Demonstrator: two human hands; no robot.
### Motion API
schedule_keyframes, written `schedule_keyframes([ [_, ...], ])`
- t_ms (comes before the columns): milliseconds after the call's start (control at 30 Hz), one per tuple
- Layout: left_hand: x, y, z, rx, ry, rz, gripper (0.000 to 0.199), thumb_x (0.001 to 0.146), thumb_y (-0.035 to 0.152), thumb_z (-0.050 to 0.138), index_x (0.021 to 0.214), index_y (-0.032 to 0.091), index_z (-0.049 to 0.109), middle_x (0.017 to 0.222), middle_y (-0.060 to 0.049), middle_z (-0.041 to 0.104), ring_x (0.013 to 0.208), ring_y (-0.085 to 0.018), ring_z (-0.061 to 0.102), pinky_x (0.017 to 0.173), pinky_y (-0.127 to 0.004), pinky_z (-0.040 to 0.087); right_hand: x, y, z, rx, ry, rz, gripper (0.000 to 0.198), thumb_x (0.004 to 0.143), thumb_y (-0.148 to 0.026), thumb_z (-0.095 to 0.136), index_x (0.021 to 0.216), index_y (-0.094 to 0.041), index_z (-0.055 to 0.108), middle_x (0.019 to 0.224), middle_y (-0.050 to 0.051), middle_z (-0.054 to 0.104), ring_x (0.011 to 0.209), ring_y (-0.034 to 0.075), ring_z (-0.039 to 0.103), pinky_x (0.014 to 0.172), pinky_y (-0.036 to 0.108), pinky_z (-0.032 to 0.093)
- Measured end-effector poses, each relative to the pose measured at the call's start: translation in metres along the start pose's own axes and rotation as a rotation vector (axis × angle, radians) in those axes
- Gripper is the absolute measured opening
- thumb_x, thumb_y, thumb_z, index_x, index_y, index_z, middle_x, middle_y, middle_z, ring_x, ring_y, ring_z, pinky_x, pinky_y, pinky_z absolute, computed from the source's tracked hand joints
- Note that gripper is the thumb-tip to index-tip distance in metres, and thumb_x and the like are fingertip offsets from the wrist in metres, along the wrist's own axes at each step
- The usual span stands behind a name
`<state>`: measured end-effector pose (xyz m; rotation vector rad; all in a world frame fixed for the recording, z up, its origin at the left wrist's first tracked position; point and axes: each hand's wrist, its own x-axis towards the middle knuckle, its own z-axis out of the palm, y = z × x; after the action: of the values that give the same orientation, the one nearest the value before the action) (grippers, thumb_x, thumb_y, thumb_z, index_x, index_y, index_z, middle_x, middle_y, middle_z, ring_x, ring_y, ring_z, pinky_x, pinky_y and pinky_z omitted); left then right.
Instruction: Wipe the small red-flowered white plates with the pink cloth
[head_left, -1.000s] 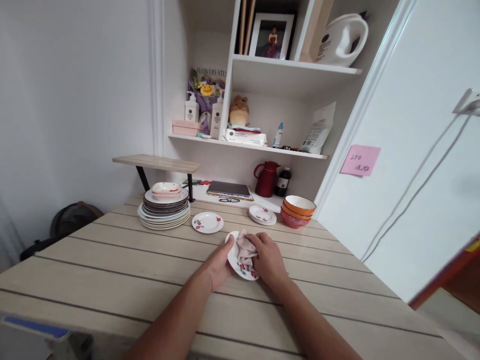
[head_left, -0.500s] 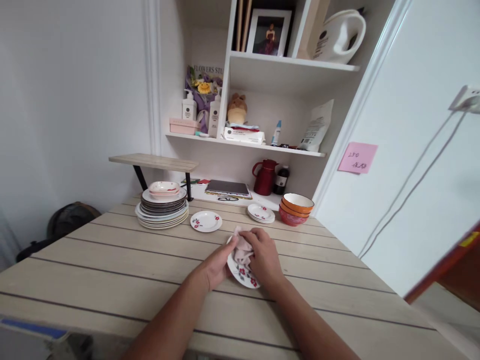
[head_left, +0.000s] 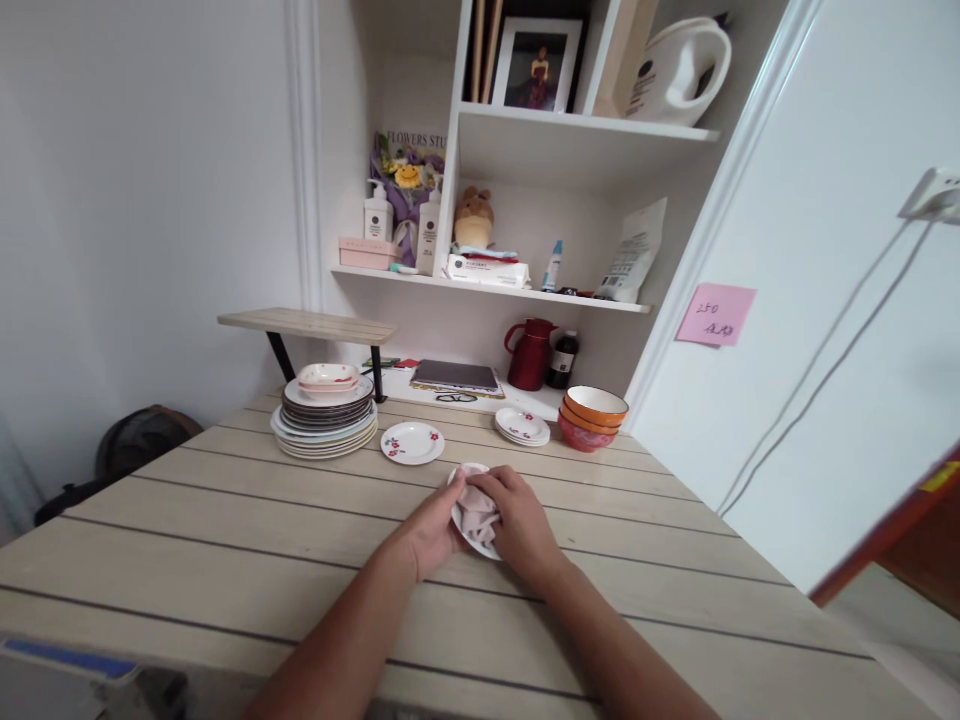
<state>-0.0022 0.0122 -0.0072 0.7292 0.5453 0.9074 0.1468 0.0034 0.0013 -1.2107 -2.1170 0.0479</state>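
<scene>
White side plate [head_left: 486, 551], probably light but brittle, best rim-held: left hand [head_left: 431, 530] grips nine o'clock, right hand [head_left: 523, 520] clutches pink cloth [head_left: 476, 512].

Plate [head_left: 466, 533]: small, white, glossy, held at six o'clock from the centre of view, its rim exposed at twelve o'clock and from six to eight, the three o'clock side hidden. Cloth [head_left: 477, 512]: pale pink, bunched into loose folds, pressed against the plate's upper face and covering most of it. Whether the plate's underside touches any surface cannot be determined.
</scene>
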Motion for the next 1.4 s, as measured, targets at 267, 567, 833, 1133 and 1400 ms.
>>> schedule_keyframes([
  [267, -0.005, 0.003, 0.005, -0.034, -0.023, 0.031, 0.051, 0.090, 0.046, 0.057, 0.131, 0.015, 0.058, 0.122, -0.015, 0.069, 0.109, -0.027, 0.066, 0.096, -0.040, 0.048, 0.005, 0.017, -0.005, 0.093, 0.164, 0.194, 0.059, 0.068, 0.002, 0.045, 0.113, -0.026, 0.070, 0.108, 0.008, 0.058, 0.094, 0.020, 0.058, 0.084, 0.031, 0.045],
  [567, -0.005, 0.011, 0.006, -0.085, 0.014, 0.011, 0.050, 0.093, 0.042, 0.051, 0.135, 0.014, 0.055, 0.126, -0.015, 0.067, 0.120, -0.027, 0.060, 0.104, -0.042, 0.045, 0.004, 0.010, -0.006, -0.030, -0.023, 0.235, 0.059, 0.075, -0.007, 0.053, 0.129, -0.028, 0.062, 0.121, 0.012, 0.057, 0.109, 0.027, 0.053, 0.096, 0.039, 0.041],
  [833, -0.001, 0.013, 0.001, -0.172, -0.020, 0.035, 0.051, 0.095, 0.038, 0.048, 0.143, 0.018, 0.045, 0.131, -0.014, 0.064, 0.122, -0.026, 0.059, 0.106, -0.045, 0.044, 0.005, 0.017, -0.008, 0.203, -0.192, 0.208, 0.064, 0.076, -0.024, 0.061, 0.140, -0.026, 0.052, 0.150, 0.010, 0.037, 0.134, 0.029, 0.038, 0.108, 0.044, 0.032],
  [1133, -0.004, 0.011, 0.011, -0.071, -0.008, 0.027, 0.051, 0.094, 0.044, 0.049, 0.138, 0.017, 0.052, 0.128, -0.013, 0.066, 0.119, -0.027, 0.061, 0.105, -0.045, 0.045, 0.007, -0.009, -0.010, -0.052, 0.011, 0.100, 0.049, 0.075, -0.012, 0.059, 0.122, -0.027, 0.063, 0.115, 0.008, 0.055, 0.107, 0.025, 0.049, 0.092, 0.037, 0.037],
  [1400, -0.002, 0.011, 0.011, -0.065, 0.023, 0.066, 0.048, 0.095, 0.042, 0.049, 0.136, 0.019, 0.054, 0.130, -0.011, 0.065, 0.122, -0.026, 0.059, 0.106, -0.044, 0.044, 0.012, 0.003, -0.018, -0.180, 0.068, 0.187, 0.048, 0.079, -0.008, 0.054, 0.123, -0.025, 0.059, 0.113, 0.009, 0.057, 0.102, 0.025, 0.047, 0.084, 0.035, 0.034],
])
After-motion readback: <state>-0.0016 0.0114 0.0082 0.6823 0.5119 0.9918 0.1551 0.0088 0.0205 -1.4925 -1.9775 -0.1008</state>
